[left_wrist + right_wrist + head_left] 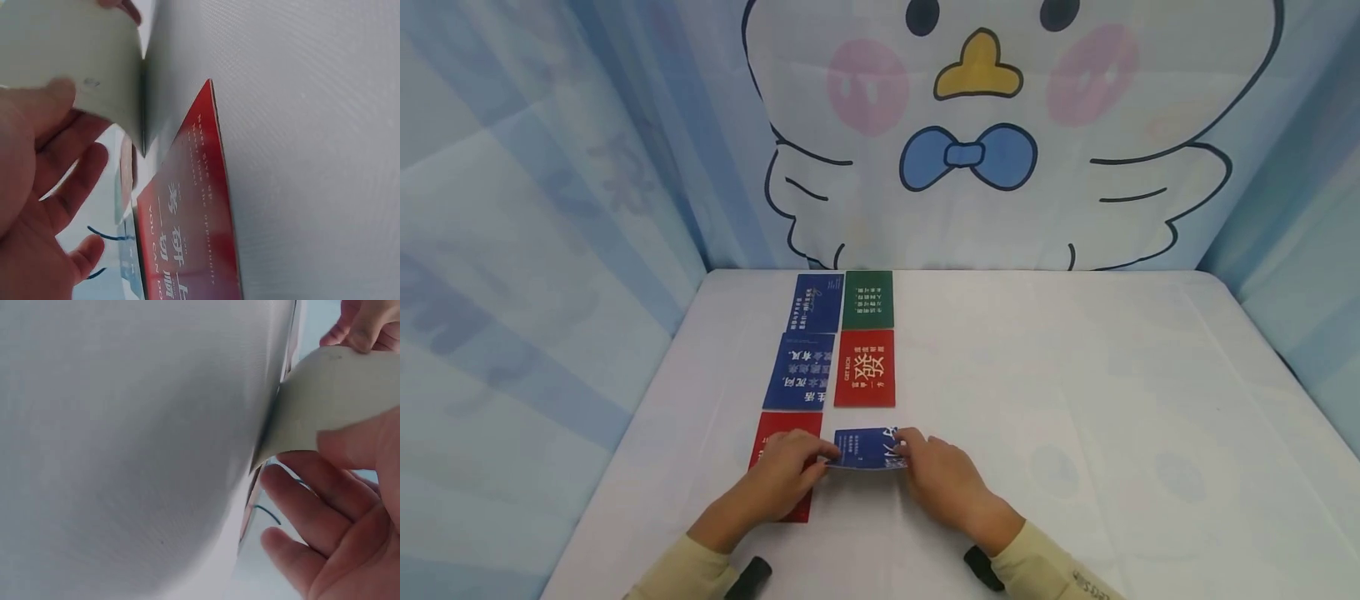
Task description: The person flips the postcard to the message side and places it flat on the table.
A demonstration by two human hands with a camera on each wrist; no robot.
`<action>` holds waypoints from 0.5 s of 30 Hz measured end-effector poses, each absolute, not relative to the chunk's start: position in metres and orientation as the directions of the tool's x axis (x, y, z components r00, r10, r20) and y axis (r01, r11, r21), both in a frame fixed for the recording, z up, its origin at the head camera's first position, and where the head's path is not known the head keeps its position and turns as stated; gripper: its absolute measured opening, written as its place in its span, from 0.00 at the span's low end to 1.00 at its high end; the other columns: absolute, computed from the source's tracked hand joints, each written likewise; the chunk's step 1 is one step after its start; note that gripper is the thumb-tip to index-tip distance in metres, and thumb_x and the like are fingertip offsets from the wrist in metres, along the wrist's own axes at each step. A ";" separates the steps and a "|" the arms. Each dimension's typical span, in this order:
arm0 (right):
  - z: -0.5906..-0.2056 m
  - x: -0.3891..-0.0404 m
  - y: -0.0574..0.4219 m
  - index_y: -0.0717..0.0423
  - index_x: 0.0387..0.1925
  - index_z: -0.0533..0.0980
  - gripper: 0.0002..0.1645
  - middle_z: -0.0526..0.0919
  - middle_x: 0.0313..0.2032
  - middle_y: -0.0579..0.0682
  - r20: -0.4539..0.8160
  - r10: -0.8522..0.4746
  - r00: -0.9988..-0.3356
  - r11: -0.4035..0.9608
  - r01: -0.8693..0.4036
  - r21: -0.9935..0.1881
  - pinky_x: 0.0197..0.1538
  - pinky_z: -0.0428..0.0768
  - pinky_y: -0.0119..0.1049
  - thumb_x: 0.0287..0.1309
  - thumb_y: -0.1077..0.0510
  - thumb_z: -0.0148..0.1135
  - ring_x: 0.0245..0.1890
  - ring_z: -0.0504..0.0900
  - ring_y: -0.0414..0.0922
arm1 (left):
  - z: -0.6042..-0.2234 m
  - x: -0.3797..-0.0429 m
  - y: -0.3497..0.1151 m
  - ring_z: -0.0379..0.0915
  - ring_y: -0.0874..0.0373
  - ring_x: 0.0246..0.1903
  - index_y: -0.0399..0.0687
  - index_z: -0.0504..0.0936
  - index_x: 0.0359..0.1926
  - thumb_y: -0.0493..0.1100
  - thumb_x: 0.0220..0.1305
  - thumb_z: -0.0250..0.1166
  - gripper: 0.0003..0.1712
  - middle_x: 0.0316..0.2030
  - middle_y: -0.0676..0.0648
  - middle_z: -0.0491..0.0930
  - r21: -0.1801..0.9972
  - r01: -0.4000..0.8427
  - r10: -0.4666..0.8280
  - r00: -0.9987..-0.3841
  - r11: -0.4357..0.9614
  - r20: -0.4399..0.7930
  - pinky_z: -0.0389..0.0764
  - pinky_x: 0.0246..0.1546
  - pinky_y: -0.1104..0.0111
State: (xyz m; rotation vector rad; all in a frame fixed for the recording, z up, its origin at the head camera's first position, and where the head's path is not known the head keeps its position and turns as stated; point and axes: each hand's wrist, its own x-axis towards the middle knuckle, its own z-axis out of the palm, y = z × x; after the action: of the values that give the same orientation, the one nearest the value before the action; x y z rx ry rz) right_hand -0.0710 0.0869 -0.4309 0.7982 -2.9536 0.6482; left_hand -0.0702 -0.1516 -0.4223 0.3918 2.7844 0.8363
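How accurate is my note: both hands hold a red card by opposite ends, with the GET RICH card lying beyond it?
The colour is wrong: in the head view, the held card shows a blue face, not red. The left hand and right hand do hold it by opposite ends, with the GET RICH card lying beyond it.

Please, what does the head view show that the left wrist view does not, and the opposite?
Only the head view shows the green card, the sleeves and the held card's blue face. Only the left wrist view shows that card's pale underside. Both show the held card, the left hand, part of the right hand and the nearest red card.
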 end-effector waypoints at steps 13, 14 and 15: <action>-0.433 -0.074 0.086 0.64 0.52 0.72 0.24 0.83 0.24 0.52 0.369 -0.405 -0.836 0.752 -0.535 -0.386 0.26 0.80 0.34 0.55 0.66 0.72 0.19 0.79 0.42 | -0.418 -0.072 -0.148 0.76 0.52 0.46 0.45 0.87 0.43 0.36 0.60 0.72 0.09 0.39 0.51 0.84 0.573 0.228 0.244 -0.968 0.787 0.051 0.76 0.54 0.52; -0.432 -0.073 0.085 0.64 0.52 0.71 0.25 0.84 0.25 0.53 0.389 -0.393 -0.833 0.751 -0.535 -0.387 0.26 0.81 0.35 0.55 0.67 0.72 0.19 0.80 0.43 | -0.417 -0.072 -0.149 0.76 0.52 0.45 0.44 0.87 0.42 0.36 0.60 0.72 0.09 0.37 0.51 0.84 0.581 0.241 0.244 -0.967 0.778 0.073 0.77 0.54 0.52; -0.433 -0.074 0.085 0.65 0.52 0.71 0.25 0.85 0.26 0.53 0.410 -0.383 -0.828 0.749 -0.538 -0.386 0.27 0.82 0.36 0.54 0.67 0.72 0.20 0.82 0.44 | -0.417 -0.072 -0.149 0.76 0.53 0.44 0.44 0.87 0.41 0.35 0.59 0.73 0.08 0.36 0.51 0.84 0.587 0.252 0.244 -0.965 0.769 0.094 0.77 0.53 0.52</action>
State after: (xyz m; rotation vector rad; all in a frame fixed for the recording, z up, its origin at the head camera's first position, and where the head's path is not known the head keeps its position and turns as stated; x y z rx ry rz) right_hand -0.0735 0.0850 -0.4328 0.7160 -2.6440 0.7197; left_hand -0.0719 -0.1491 -0.4172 0.4165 2.9663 0.9874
